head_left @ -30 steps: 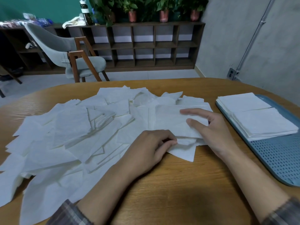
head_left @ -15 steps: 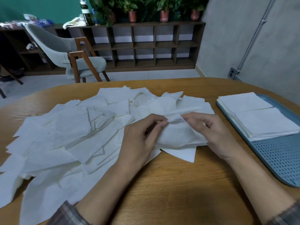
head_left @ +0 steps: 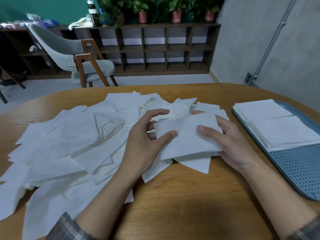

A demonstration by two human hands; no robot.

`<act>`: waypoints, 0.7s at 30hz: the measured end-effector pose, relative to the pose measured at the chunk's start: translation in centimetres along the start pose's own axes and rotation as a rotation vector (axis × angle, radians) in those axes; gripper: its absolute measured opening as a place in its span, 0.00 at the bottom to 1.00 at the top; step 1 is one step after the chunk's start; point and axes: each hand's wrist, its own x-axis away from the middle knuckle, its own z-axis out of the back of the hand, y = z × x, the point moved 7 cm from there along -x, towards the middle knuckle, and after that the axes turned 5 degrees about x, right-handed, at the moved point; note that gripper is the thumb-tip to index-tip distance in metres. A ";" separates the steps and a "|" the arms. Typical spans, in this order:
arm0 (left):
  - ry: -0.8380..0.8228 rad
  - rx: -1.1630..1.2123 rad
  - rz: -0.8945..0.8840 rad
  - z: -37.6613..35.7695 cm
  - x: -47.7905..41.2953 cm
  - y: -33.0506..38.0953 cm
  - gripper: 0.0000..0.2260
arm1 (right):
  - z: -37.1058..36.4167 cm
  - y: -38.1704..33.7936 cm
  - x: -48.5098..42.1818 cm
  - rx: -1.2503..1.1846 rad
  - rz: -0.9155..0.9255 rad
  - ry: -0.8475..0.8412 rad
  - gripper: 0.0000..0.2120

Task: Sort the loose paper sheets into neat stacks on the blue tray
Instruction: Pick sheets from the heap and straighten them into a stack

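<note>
Sheet, white tissue-like paper: judged light, limp, easily creased. Held over the loose pile on the bench; left hand and right hand pinch opposite side edges, thumbs on top, which looks the sound hold. Neat stacks on blue tray, right.

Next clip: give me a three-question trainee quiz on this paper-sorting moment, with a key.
1. True or false: the blue tray lies left of the loose pile.
2. Which grips the raised sheet? A: left hand only. B: right hand only. C: both.
3. Fill in: the stacks sit at the tray's ___ end (near or far).
Key: 1 false; 2 C; 3 far.
</note>
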 end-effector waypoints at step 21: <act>-0.054 0.070 0.142 -0.4 0.1 -1.0 0.24 | 0.3 -1.2 0.1 0.160 0.103 0.105 0.39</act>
